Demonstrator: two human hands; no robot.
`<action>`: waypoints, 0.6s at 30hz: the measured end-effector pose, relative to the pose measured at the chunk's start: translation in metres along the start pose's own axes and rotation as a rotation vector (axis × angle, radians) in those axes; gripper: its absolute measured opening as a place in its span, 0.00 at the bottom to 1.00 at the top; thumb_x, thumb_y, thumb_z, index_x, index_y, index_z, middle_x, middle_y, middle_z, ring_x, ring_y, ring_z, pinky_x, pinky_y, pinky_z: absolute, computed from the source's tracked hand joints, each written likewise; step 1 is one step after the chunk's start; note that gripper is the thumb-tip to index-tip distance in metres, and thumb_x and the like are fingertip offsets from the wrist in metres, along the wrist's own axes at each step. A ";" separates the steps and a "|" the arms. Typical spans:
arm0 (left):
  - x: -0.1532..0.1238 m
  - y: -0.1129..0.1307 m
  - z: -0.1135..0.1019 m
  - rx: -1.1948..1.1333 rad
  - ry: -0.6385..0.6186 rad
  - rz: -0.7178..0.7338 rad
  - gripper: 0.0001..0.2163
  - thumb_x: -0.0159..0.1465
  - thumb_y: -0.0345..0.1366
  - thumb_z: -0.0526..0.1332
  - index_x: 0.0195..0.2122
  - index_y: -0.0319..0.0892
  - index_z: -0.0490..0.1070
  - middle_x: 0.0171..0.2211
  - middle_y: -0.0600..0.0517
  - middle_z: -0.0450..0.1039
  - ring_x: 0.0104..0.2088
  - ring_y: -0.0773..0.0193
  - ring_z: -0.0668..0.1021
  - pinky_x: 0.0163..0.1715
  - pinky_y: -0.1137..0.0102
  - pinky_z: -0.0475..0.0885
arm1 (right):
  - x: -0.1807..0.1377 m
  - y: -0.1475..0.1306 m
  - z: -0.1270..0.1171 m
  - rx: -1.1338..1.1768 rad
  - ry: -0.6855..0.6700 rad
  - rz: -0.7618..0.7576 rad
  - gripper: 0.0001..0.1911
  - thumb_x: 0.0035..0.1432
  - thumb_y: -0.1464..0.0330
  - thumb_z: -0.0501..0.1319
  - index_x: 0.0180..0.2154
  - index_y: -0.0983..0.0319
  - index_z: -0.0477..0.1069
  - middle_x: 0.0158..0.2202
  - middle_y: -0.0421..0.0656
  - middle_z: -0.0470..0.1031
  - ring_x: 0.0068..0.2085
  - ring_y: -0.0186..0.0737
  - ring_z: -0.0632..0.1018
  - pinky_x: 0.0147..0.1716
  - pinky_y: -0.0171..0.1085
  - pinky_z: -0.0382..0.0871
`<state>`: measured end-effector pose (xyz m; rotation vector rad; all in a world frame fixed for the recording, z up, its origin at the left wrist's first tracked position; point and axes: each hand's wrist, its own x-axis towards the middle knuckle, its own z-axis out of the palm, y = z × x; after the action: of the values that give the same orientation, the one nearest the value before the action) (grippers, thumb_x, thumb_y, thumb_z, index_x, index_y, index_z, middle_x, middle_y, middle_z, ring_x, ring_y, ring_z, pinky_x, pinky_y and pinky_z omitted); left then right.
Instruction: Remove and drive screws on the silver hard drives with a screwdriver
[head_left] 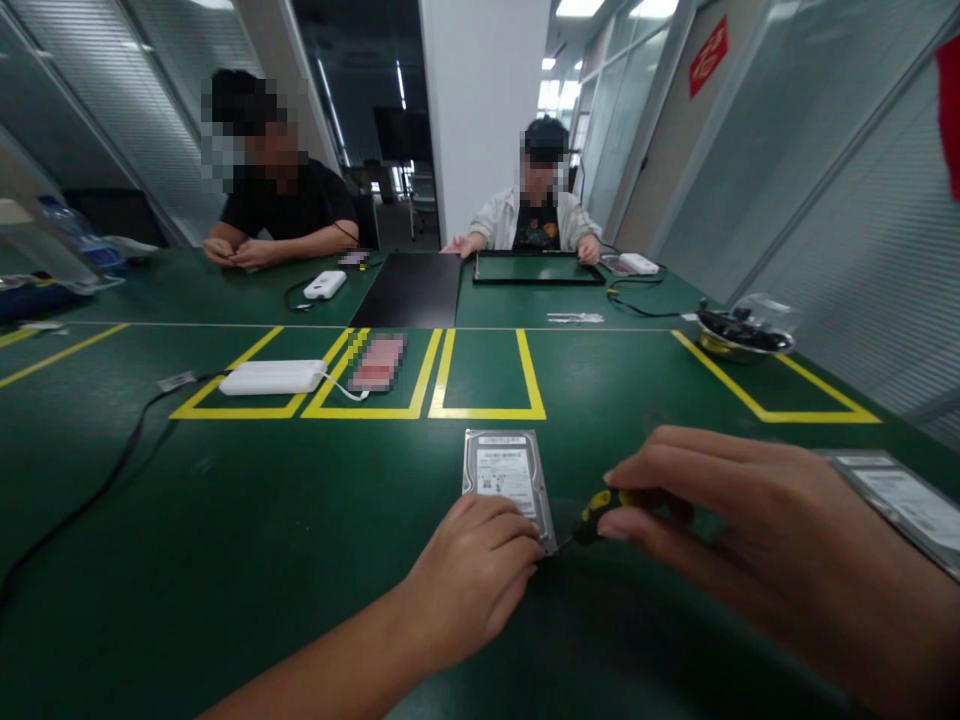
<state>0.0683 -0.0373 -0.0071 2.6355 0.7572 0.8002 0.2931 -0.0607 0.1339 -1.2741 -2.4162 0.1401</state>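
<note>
A silver hard drive [504, 460] with a white label lies on the green table in front of me. My left hand [476, 570] is closed over its near end and grips it, hiding that part. Between the fingertips of my right hand [720, 520] is a small black and yellow screwdriver [594, 515]. Its thin shaft points left and its tip meets the drive's near right corner; the exact contact is too small to make out. Another hard drive [907, 500] shows at the far right, partly behind my right hand.
Yellow tape outlines [487, 412] mark the table. A white power strip [274, 377] and a pinkish phone [379, 362] lie at left. A metal bowl [742, 340] of dark parts stands at right. Across the table, one person holds a black frame [540, 280]; another person [285, 190] sits left.
</note>
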 end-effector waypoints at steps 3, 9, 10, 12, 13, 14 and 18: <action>0.000 0.000 0.000 0.001 -0.004 -0.003 0.10 0.65 0.26 0.58 0.46 0.42 0.73 0.44 0.50 0.77 0.47 0.56 0.74 0.50 0.58 0.66 | -0.002 0.002 0.002 -0.015 -0.001 -0.010 0.06 0.65 0.66 0.59 0.37 0.60 0.73 0.29 0.40 0.70 0.25 0.34 0.71 0.23 0.34 0.60; 0.001 0.000 0.000 -0.002 -0.007 0.001 0.10 0.66 0.27 0.58 0.46 0.42 0.73 0.44 0.51 0.77 0.47 0.57 0.74 0.50 0.58 0.65 | 0.003 0.004 0.005 -0.033 0.021 -0.032 0.09 0.67 0.65 0.55 0.37 0.60 0.72 0.28 0.39 0.71 0.24 0.33 0.70 0.22 0.34 0.59; 0.001 0.000 0.000 -0.002 -0.004 0.001 0.10 0.66 0.27 0.58 0.46 0.42 0.73 0.44 0.51 0.77 0.47 0.57 0.74 0.50 0.58 0.65 | 0.003 0.003 0.005 -0.028 0.027 -0.032 0.09 0.67 0.65 0.55 0.37 0.60 0.72 0.28 0.38 0.71 0.24 0.33 0.70 0.22 0.34 0.59; 0.001 0.000 -0.001 -0.001 0.002 0.002 0.10 0.66 0.27 0.58 0.46 0.42 0.73 0.44 0.51 0.77 0.47 0.57 0.74 0.49 0.58 0.65 | 0.004 0.001 0.004 -0.016 0.040 -0.022 0.08 0.66 0.65 0.56 0.36 0.60 0.70 0.27 0.38 0.70 0.23 0.32 0.70 0.21 0.33 0.58; 0.001 0.001 -0.001 0.000 0.004 0.002 0.10 0.66 0.27 0.58 0.46 0.42 0.73 0.44 0.51 0.77 0.47 0.57 0.74 0.49 0.58 0.65 | 0.003 0.000 0.003 -0.012 0.051 -0.013 0.07 0.66 0.65 0.57 0.36 0.60 0.69 0.26 0.37 0.70 0.23 0.32 0.70 0.20 0.33 0.57; 0.001 0.001 -0.001 0.002 0.004 0.000 0.10 0.65 0.26 0.58 0.46 0.42 0.73 0.44 0.51 0.77 0.47 0.57 0.74 0.49 0.58 0.65 | 0.003 0.000 0.002 -0.009 0.060 0.000 0.07 0.65 0.65 0.58 0.34 0.60 0.68 0.25 0.37 0.69 0.22 0.32 0.69 0.19 0.33 0.57; 0.000 0.001 -0.001 0.003 -0.003 -0.008 0.09 0.66 0.27 0.58 0.46 0.43 0.73 0.45 0.51 0.77 0.48 0.57 0.73 0.49 0.59 0.65 | 0.001 0.000 0.000 0.031 0.052 0.036 0.09 0.63 0.64 0.61 0.31 0.60 0.65 0.23 0.36 0.68 0.20 0.30 0.66 0.17 0.32 0.55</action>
<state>0.0682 -0.0377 -0.0058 2.6341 0.7681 0.7935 0.2923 -0.0596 0.1344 -1.2917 -2.3388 0.1525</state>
